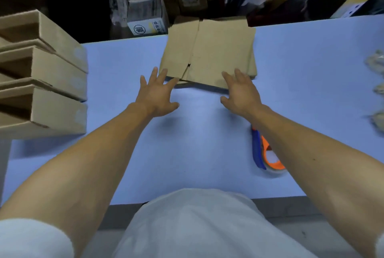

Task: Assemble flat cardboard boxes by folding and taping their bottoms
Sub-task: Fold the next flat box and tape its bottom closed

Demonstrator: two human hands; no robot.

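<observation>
A stack of flat brown cardboard boxes (214, 49) lies at the far middle of the light blue table (124, 143). My left hand (156, 95) is stretched out with spread fingers, its fingertips at the stack's near left corner. My right hand (241, 91) is also spread, with its fingertips over the stack's near right edge. Neither hand grips anything. A blue and orange tape dispenser (266, 153) lies on the table, partly hidden by my right forearm.
Three assembled cardboard boxes (56, 79) lie stacked on their sides at the left edge. Crumpled clear wrapping (377, 91) sits at the table's right edge. Behind the table stand cartons and a printed white box (148, 16) among clutter.
</observation>
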